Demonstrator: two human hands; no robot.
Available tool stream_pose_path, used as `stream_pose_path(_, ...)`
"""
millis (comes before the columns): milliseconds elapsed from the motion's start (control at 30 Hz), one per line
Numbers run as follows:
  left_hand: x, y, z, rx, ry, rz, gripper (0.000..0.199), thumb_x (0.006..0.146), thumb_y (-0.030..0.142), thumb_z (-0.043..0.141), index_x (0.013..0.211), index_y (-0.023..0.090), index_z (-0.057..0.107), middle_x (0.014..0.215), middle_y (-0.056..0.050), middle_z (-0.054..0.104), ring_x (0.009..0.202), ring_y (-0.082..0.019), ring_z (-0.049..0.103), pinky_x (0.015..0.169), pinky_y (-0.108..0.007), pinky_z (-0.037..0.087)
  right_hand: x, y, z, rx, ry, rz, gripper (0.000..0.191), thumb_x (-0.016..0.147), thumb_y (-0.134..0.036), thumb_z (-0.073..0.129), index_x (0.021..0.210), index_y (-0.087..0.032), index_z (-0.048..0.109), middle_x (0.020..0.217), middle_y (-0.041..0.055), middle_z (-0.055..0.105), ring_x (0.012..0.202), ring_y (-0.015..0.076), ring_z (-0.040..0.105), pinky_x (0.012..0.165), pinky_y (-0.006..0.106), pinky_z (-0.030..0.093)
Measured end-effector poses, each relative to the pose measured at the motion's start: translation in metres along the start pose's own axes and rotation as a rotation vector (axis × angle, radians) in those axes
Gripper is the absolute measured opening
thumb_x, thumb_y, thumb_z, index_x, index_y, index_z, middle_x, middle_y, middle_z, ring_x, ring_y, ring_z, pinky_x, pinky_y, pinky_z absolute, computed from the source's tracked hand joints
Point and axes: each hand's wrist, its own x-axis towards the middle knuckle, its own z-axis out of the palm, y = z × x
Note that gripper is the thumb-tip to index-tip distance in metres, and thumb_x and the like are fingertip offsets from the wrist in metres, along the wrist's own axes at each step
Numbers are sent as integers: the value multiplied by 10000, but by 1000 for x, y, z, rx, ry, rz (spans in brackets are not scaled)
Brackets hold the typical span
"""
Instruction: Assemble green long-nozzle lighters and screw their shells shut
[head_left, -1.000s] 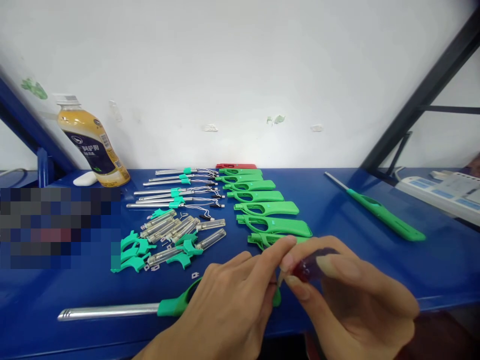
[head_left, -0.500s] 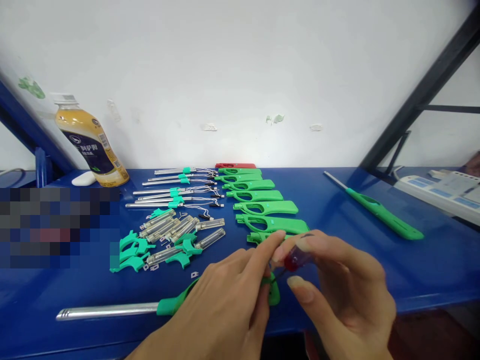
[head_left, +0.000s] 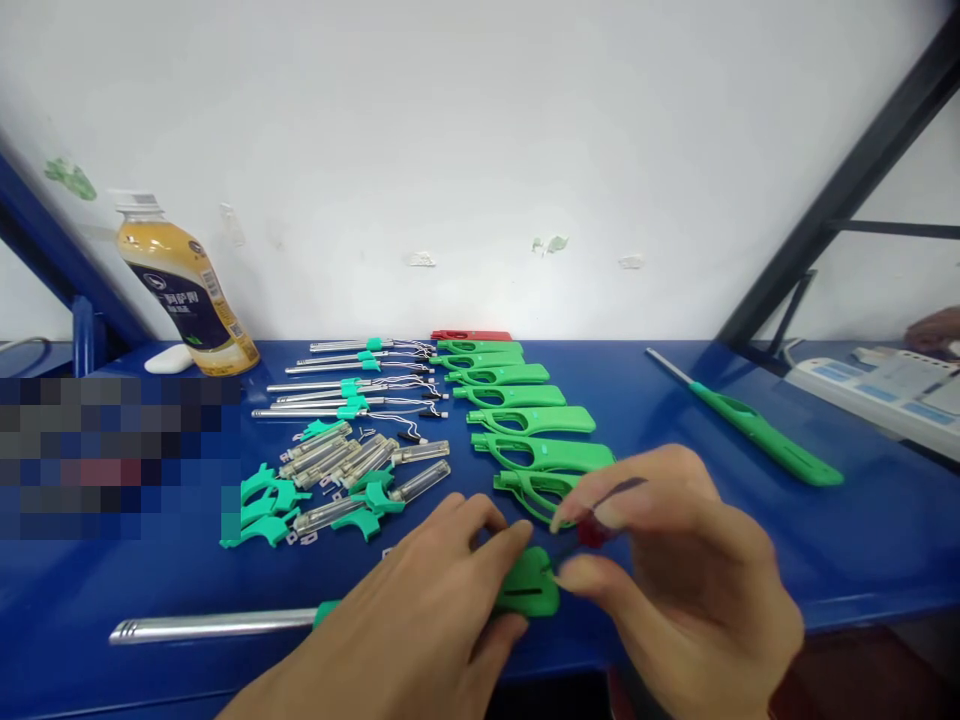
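Note:
My left hand (head_left: 442, 590) is closed over a green long-nosed lighter (head_left: 531, 585) at the table's front. The metal tube points left; the slotted handle end shows past my fingers. My right hand (head_left: 697, 580) grips a small screwdriver (head_left: 592, 529) with a see-through red and purple handle, partly hidden by the fingers. Its blurred shaft is near the handle end; whether it touches cannot be made out. Behind my hands lies a column of green lighter shells (head_left: 536, 419), with a red shell (head_left: 471, 335) at the back.
At left lie metal tubes with wires (head_left: 307, 412), clear fuel tanks (head_left: 420, 481) and teal triggers (head_left: 262, 525). A drink bottle (head_left: 187, 290) stands back left. Another green lighter (head_left: 772, 430) lies at right, before a white power strip (head_left: 862, 385). A person's hand (head_left: 937, 328) shows far right.
The screwdriver has tilted lower and drawn slightly back from the lighter. My left fingers have shifted left and down, uncovering more of the lighter's handle end.

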Motion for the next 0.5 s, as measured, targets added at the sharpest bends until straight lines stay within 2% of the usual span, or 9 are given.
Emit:
stream_pose_path(67,2,2,-4,90,-19,32,248,943,94,719,1156,203,783,1158,-75,772,1104,-305,753,1047,-483,618,0,-2,0,29,17,16,292,1049,-151,673,1292,-300,734,1204,59,770,1135,272,746,824,428,675)
stream_pose_path(100,3,2,-6,112,-33,49,207,936,84,726,1099,194,790,1117,-71,774,1087,-303,752,1073,-499,597,1,-3,-1,38,22,18,308,1068,-105,606,1285,-279,737,1269,73,766,1196,278,744,849,427,680)
stream_pose_path(167,4,2,-8,110,-62,51,182,930,84,739,1062,196,796,1082,-61,776,1065,-292,749,1096,-497,572,4,-5,-1,15,41,8,381,1042,-11,573,1247,-274,757,1206,54,795,1155,252,769,815,381,681)
stream_pose_path(233,4,1,-8,90,-86,18,198,918,86,754,1074,201,797,1083,-57,774,1045,-281,749,1072,-470,578,9,-6,-2,-20,47,-18,424,972,24,666,1246,-277,782,1063,32,786,987,216,773,723,331,662)
stream_pose_path(333,4,-1,-6,72,-107,-39,197,900,94,758,1056,209,795,1097,-59,760,1031,-286,743,966,-422,604,14,-10,-2,-84,49,-49,464,892,-1,803,1259,-285,814,1025,24,711,863,172,708,669,285,632)
stream_pose_path(433,3,-1,-4,69,-89,-56,206,918,85,709,1060,214,786,1112,-58,748,1016,-277,738,891,-378,601,16,-15,-2,-98,16,-33,323,1006,-55,684,1201,-273,821,1096,35,740,958,176,732,776,282,645)
stream_pose_path(500,2,-1,-3,72,-86,-55,229,933,75,682,1087,215,777,1135,-57,741,1011,-269,737,885,-369,594,17,-17,-3,-94,0,-7,375,1051,-11,558,1169,-266,807,1191,27,785,1036,172,763,872,285,648)
